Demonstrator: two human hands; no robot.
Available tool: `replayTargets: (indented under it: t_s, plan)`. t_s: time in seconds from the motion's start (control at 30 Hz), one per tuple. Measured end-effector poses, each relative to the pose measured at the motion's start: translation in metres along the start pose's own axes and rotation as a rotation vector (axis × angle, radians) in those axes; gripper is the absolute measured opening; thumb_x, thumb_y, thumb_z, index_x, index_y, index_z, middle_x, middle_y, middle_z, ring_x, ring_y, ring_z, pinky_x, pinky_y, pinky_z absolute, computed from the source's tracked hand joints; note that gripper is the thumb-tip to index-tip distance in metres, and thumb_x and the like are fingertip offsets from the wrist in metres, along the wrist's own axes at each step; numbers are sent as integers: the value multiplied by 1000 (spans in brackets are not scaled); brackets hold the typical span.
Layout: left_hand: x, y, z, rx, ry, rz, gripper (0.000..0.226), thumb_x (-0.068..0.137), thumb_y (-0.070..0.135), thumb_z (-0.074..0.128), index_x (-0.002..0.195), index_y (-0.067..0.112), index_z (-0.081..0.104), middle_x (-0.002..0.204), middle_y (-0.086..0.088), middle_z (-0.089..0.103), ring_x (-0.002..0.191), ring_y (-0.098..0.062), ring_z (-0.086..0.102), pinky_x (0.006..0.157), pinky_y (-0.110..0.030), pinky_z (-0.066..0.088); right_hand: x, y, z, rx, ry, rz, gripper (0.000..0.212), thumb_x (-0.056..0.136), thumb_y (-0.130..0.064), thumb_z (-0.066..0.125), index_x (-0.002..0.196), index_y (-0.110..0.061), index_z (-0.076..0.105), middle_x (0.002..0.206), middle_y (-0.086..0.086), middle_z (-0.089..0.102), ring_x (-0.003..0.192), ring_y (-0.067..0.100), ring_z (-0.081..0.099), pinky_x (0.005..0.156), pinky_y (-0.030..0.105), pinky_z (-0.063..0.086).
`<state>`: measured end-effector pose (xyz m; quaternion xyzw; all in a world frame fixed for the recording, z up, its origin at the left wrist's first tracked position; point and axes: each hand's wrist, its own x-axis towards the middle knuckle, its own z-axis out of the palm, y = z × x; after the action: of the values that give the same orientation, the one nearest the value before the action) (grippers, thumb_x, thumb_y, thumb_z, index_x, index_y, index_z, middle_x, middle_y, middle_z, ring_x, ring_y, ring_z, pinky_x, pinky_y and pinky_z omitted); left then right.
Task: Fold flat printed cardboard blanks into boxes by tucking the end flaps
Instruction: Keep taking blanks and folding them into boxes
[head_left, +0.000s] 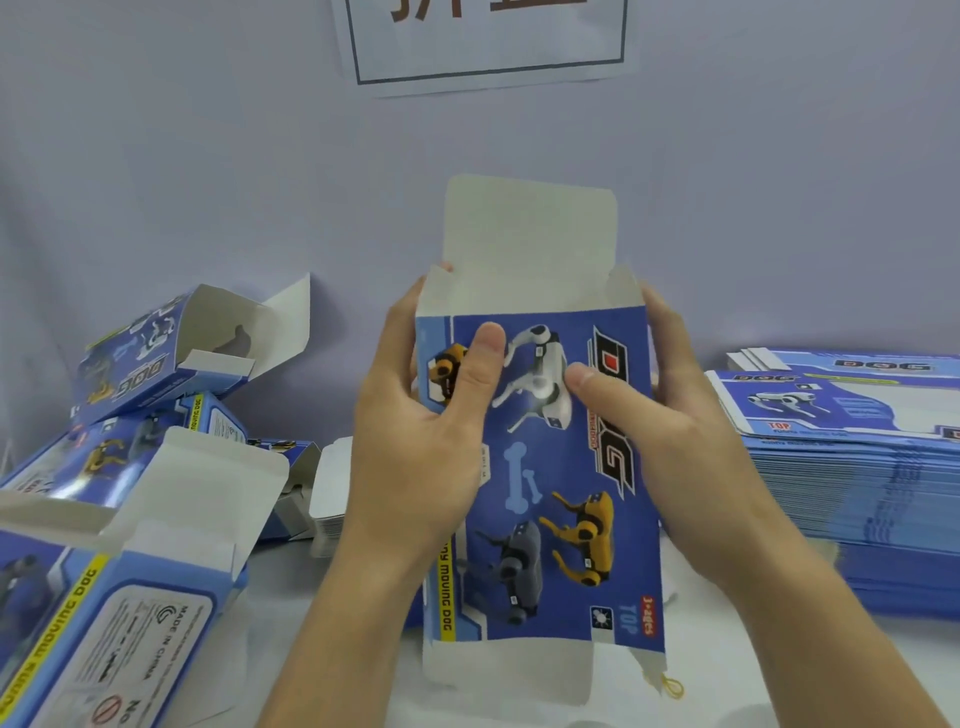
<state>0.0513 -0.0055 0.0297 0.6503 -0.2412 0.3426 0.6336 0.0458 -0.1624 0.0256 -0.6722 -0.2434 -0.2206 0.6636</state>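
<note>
We hold one blue printed box (550, 467) up in front of us, above the white table (363, 582), in the middle of the view. Our left hand (431, 415) grips its left edge: the thumb lies on the printed front, near the picture of the white robot dog, and the other fingers are curled behind the cardboard. Our right hand (660, 415) grips the right edge in the same way, with the thumb pressing on the front and the fingers hidden behind the box. The box stands upright with its long white top flap (530, 234) open and pointing up, and two small side flaps stand open beside it. At the lower end another white flap (504, 670) hangs open toward us. To the right, on the table, lies a tall stack of flat blanks (857, 467), well apart from the box. To the left lie several folded boxes (156, 364) in a loose pile, each with open flaps. On the wall behind hangs a white paper sign (488, 41).
</note>
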Motion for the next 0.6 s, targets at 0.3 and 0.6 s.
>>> replayTargets:
  t_s: [0.3, 0.6]
  plan:
    - [-3, 7, 5, -80, 58, -196, 60, 78, 77, 43, 95, 22, 57, 66, -4, 46, 65, -15, 50, 56, -32, 51, 10, -8, 5, 90, 5, 88, 48, 92, -45, 44, 110, -3, 55, 69, 8, 67, 66, 14, 65, 63, 34, 56]
    - [0, 10, 1, -119, 146, -275, 18, 85, 27, 49, 76, 12, 53, 59, -5, 43, 46, -9, 42, 42, -24, 35, 9, -20, 10, 16, 121, 195, 29, 85, -44, 43, 82, -19, 56, 59, 0, 60, 64, 22, 58, 55, 34, 50]
